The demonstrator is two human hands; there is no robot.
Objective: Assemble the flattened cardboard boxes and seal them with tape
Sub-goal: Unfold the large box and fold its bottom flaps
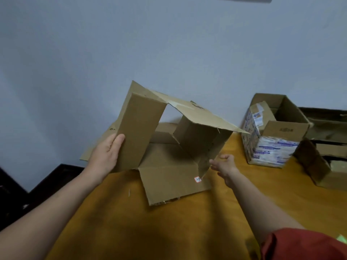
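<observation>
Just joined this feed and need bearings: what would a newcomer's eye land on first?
A half-opened cardboard box lies on its side on the wooden table, flaps splayed. The left hand holds its left flap; the right hand reaches, open, toward its right wall. A taped box stands open at the far right.

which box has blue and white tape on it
The upright box right of the right hand; the plain box in the left hand has none.
</observation>
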